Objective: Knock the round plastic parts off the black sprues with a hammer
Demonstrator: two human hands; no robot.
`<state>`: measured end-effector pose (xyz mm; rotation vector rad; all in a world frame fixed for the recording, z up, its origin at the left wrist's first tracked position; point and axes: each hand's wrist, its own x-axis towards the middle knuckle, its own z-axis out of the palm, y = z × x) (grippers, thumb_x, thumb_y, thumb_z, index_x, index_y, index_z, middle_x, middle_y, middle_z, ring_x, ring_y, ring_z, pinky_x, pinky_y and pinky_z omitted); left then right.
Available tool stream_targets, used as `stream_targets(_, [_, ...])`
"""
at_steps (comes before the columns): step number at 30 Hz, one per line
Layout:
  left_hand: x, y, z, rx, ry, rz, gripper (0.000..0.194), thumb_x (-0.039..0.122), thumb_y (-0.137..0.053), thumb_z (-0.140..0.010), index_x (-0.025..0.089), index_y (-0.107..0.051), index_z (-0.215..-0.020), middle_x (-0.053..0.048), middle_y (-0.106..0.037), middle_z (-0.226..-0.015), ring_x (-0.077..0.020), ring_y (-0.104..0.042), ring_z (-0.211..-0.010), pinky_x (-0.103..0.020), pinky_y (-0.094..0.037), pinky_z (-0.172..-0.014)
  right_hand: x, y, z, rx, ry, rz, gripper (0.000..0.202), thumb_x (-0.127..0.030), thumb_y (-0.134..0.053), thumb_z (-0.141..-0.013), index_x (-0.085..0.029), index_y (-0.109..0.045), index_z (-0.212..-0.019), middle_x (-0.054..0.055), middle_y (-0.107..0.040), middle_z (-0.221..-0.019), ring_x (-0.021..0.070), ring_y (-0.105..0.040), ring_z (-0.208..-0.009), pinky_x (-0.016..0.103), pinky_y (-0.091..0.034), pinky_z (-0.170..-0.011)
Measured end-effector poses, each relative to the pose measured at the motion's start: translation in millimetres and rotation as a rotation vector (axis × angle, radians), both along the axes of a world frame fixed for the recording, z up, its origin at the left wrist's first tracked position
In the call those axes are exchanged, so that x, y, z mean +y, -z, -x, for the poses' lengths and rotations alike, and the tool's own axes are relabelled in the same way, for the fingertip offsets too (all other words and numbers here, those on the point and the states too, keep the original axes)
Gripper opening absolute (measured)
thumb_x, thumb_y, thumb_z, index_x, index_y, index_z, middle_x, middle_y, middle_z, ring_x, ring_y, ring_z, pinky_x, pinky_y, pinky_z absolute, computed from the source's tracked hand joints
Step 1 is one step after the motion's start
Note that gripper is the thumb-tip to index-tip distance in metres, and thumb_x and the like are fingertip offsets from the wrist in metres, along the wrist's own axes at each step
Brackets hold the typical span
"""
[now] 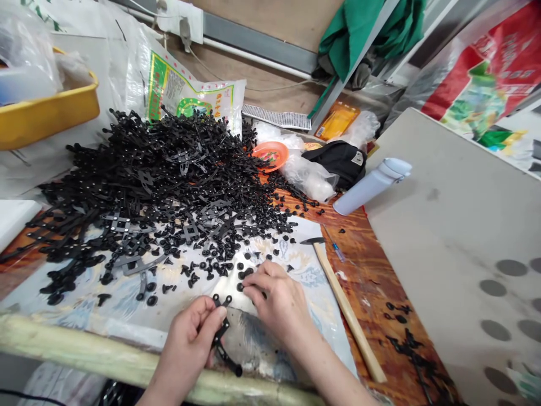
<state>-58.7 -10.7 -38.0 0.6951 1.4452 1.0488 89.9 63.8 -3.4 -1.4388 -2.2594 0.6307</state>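
Observation:
My left hand (192, 335) is closed on a black jointed linkage (221, 341), pinched between thumb and fingers near the table's front edge. One end of it forks up past the fingertips, and the other hangs down to a round tip. To its right, my right hand (274, 299) has its thumb and fingertips together at a small black button-like part (240, 287) on the sheet. Whether that part is gripped or only touched is hard to see. Several similar black parts (210, 270) lie just beyond both hands.
A big heap of black linkages (169, 163) fills the back left. A hammer (346, 310) and a small screwdriver (338, 251) lie at right. Behind them are a pale blue bottle (372, 186), an orange dish (274, 153) and a black bag (338, 163). A grey panel (456, 225) borders the right side.

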Motion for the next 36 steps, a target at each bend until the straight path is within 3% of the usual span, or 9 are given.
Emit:
stream_targets(3, [0.0,-2.1,1.0,0.022,-0.012,0.013,0.033,0.045,-0.061,-0.076,0.02,-0.047,-0.061,0.006,-0.052,-0.046,-0.0051,-0.037,-0.032,-0.015,-0.027,-0.032,0.7,1.2,-35.3,0.189,0.053,-0.028,0.016,-0.024,-0.058,-0.085,-0.025,-0.071,-0.094,0.002,-0.063,-0.081,0.0161,-0.058,-0.074,0.027,-0.046,-0.065])
stream_targets(5, [-0.8,-3.6,1.4,0.032,-0.009,0.031,0.034,0.046,-0.062,-0.076,0.02,-0.047,-0.061,0.006,-0.052,-0.046,-0.0048,-0.037,-0.032,-0.015,-0.028,-0.032,5.2,0.4,-67.3,0.192,0.205,-0.107,0.021,-0.032,-0.053,-0.088,-0.023,-0.07,-0.095,0.004,-0.063,-0.081,0.0164,-0.056,-0.067,0.027,-0.045,-0.058])
stream_targets(8, [-1.8,-7.7,-1.8,0.047,0.033,0.07,0.035,0.048,-0.061,-0.076,0.019,-0.047,-0.06,0.006,-0.053,-0.044,-0.0038,-0.035,-0.03,-0.014,-0.026,-0.032,15.3,6.6,-111.4,-0.228,0.544,-0.159,0.029,-0.038,-0.054,-0.087,-0.019,-0.067,-0.105,0.008,-0.062,-0.093,0.0222,-0.058,-0.078,0.034,-0.047,-0.07])
stream_targets(11, [-0.3,-14.3,-10.7,0.029,0.077,0.093,0.036,0.048,-0.06,-0.076,0.019,-0.046,-0.06,0.005,-0.055,-0.043,-0.0033,-0.033,-0.028,-0.014,-0.023,-0.031,25.1,21.4,-133.3,-0.457,0.624,-0.068,0.038,-0.036,-0.058,-0.084,-0.01,-0.062,-0.111,0.016,-0.06,-0.102,0.0301,-0.056,-0.096,0.039,-0.045,-0.08])
stream_targets(16, [7.9,-23.7,-27.5,-0.028,0.095,0.133,0.036,0.047,-0.06,-0.076,0.019,-0.046,-0.059,0.004,-0.056,-0.042,-0.002,-0.032,-0.025,-0.013,-0.019,-0.03,34.7,35.1,-135.0,-0.432,0.649,-0.019,0.026,-0.027,-0.051,-0.086,-0.01,-0.062,-0.102,0.017,-0.06,-0.095,0.0311,-0.058,-0.09,0.04,-0.044,-0.075])
stream_targets(23, [15.6,-23.7,-35.5,-0.079,0.05,0.178,0.039,0.049,-0.065,-0.074,0.017,-0.048,-0.057,0.002,-0.059,-0.042,-0.002,-0.034,-0.022,-0.013,-0.016,-0.028,23.0,21.6,-139.8,-0.212,0.603,0.034,0.021,-0.024,-0.04,-0.087,-0.017,-0.059,-0.089,0.011,-0.064,-0.086,0.0239,-0.061,-0.08,0.034,-0.044,-0.071])
stream_targets(27, [17.2,-23.0,-37.7,-0.054,0.038,0.192,0.038,0.048,-0.064,-0.075,0.017,-0.05,-0.06,0.002,-0.059,-0.044,-0.0024,-0.035,-0.021,-0.013,-0.013,-0.027,4.6,12.4,-133.1,-0.028,0.486,0.143,0.026,-0.035,-0.037,-0.091,-0.02,-0.056,-0.08,0.001,-0.061,-0.06,0.0172,-0.058,-0.054,0.027,-0.042,-0.053])
stream_targets(32, [19.2,-27.1,-40.4,0.023,0.037,0.2,0.038,0.048,-0.062,-0.076,0.018,-0.045,-0.06,0.002,-0.06,-0.045,-0.002,-0.035,-0.022,-0.012,-0.016,-0.028,-21.6,-3.4,-120.3,0.328,0.26,0.235,0.028,-0.04,-0.041,-0.09,-0.021,-0.054,-0.075,-0.001,-0.055,-0.062,0.0148,-0.053,-0.057,0.024,-0.04,-0.052])
stream_targets(36, [20.6,-32.2,-43.4,0.05,0.046,0.203,0.039,0.05,-0.063,-0.074,0.019,-0.044,-0.061,0.002,-0.061,-0.044,-0.0021,-0.035,-0.022,-0.012,-0.016,-0.029,-38.6,-11.6,-114.7,0.402,0.2,0.361,0.023,-0.038,-0.042,-0.092,-0.021,-0.054,-0.082,-0.002,-0.055,-0.063,0.0141,-0.055,-0.057,0.023,-0.04,-0.051])
